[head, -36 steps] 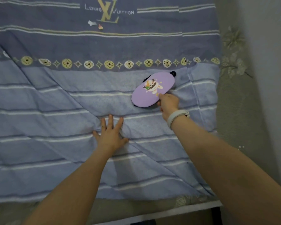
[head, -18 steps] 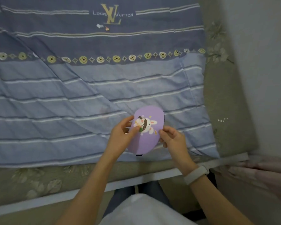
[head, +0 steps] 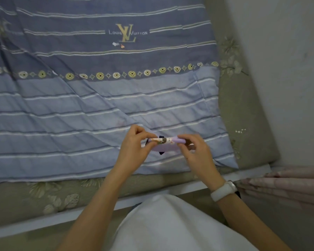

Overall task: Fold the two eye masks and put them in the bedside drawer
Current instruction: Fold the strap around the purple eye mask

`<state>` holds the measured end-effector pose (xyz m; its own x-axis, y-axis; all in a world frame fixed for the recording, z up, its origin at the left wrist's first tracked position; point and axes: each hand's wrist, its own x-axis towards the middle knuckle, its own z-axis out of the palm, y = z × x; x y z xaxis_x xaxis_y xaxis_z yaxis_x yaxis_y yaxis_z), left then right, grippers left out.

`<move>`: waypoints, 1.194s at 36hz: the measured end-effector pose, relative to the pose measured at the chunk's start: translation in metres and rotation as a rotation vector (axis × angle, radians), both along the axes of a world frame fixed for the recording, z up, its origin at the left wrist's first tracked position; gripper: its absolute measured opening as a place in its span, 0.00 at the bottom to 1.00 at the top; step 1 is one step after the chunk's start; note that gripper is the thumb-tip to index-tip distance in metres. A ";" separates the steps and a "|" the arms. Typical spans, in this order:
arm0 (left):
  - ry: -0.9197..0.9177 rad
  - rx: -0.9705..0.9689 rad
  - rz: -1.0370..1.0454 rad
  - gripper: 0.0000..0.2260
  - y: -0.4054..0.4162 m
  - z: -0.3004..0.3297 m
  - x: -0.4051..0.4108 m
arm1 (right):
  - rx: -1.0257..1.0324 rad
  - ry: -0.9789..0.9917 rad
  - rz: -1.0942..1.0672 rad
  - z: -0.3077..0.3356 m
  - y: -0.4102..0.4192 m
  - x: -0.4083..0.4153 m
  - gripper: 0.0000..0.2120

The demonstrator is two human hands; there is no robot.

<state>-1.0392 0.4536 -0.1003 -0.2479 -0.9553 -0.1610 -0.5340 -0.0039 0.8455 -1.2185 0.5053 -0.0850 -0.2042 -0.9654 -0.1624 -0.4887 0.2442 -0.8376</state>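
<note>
A purple eye mask (head: 166, 144) with a cartoon print is held above the near edge of the bed, bent over along its length so the print faces up along the fold. My left hand (head: 134, 147) pinches its left end. My right hand (head: 194, 151), with a white band on the wrist, pinches its right end. A dark strap end (head: 161, 152) pokes out below the mask. A second eye mask and the bedside drawer are not in view.
A blue striped quilt (head: 80, 115) covers the bed over a green floral sheet (head: 49, 194). The white bed frame edge (head: 43, 221) runs along the front. A grey wall (head: 279, 69) is on the right, with pink curtain folds (head: 288, 185) at lower right.
The mask was picked up off the quilt and brought toward the bed's near edge. It was held flat in both hands; now it is bent over into a narrow fold.
</note>
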 end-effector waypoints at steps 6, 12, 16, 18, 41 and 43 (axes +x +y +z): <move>0.229 0.284 0.052 0.02 -0.005 0.021 -0.001 | 0.123 -0.196 -0.020 0.013 -0.008 -0.005 0.04; 0.379 0.531 0.035 0.07 -0.008 0.030 0.001 | 0.159 -0.443 -0.231 0.009 -0.010 -0.009 0.06; 0.360 0.557 0.013 0.10 -0.004 0.034 0.004 | 0.190 -0.646 -0.445 0.004 -0.013 -0.015 0.10; 0.349 0.553 -0.006 0.11 -0.002 0.037 0.003 | 0.174 -0.674 -0.490 0.005 -0.012 -0.018 0.07; 0.080 0.297 -0.096 0.06 0.005 0.046 -0.004 | 0.077 -0.259 -0.012 0.032 -0.007 -0.011 0.09; 0.071 0.286 -0.118 0.06 0.005 0.048 -0.005 | 0.063 -0.256 -0.027 0.034 -0.010 -0.010 0.11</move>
<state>-1.0440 0.4589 -0.0521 -0.3745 -0.8378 -0.3974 -0.4846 -0.1885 0.8542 -1.2281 0.4957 -0.0506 -0.1741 -0.9466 -0.2713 -0.2553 0.3095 -0.9160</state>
